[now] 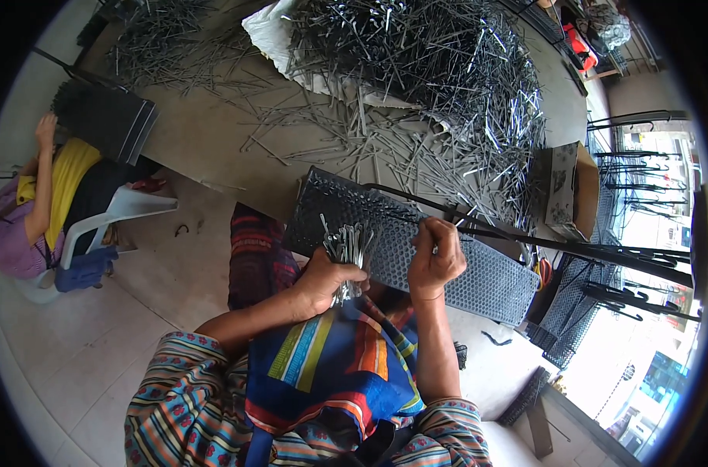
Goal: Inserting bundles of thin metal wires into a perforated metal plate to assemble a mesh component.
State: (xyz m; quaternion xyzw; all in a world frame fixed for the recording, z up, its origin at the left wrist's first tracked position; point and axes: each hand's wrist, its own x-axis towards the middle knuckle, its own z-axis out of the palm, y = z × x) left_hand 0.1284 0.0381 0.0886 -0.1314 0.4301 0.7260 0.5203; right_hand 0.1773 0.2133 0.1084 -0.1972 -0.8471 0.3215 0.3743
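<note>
My left hand (323, 279) is wrapped round an upright bundle of thin, shiny metal strips (349, 243), held just in front of my lap. Its strip ends fan out above and below the fist. Before me leans a long black board (455, 268) covered with rows of small round holes; metal ends stick up from its left part. My right hand (438, 257) is closed in a pinch over the board's upper edge, close to a dark rod. What its fingertips hold, if anything, is too small to make out.
A large heap of metal strips (416, 47) covers the table (190, 140) beyond the board, with many scattered loose. To the right are an open carton (576, 191) and dark hooked rods (634, 261). At left another person (35, 210) sits on a white chair (124, 206) by a black board.
</note>
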